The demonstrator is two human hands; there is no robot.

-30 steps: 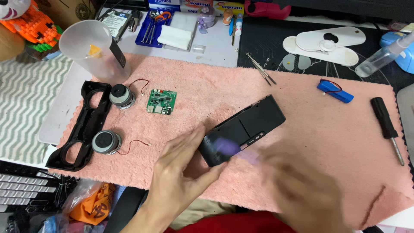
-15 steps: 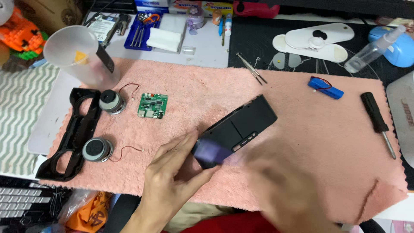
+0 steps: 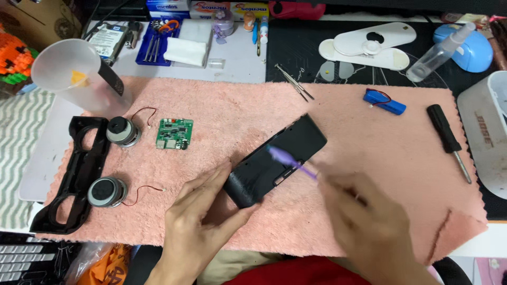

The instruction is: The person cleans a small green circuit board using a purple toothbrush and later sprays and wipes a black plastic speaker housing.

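Observation:
A black plastic speaker housing (image 3: 277,158) lies diagonally on the pink towel (image 3: 237,116). My left hand (image 3: 198,224) steadies its near left end with thumb and fingers. My right hand (image 3: 364,224), blurred by motion, holds a small purple brush (image 3: 290,162) whose tip rests on the housing's inner face. To the left lie a green circuit board (image 3: 174,133), two round speaker drivers (image 3: 123,131) (image 3: 106,191) with red and black wires, and a black frame (image 3: 74,174) with round openings.
A blue battery pack (image 3: 384,102) and a black-handled screwdriver (image 3: 448,139) lie on the towel's right side. A clear measuring cup (image 3: 74,79) stands at the far left. A white bin (image 3: 486,134) is at the right edge, tweezers (image 3: 294,83) at the towel's back.
My right hand has shifted right and the purple brush has swept further up the housing. The left hand still holds the housing's near end.

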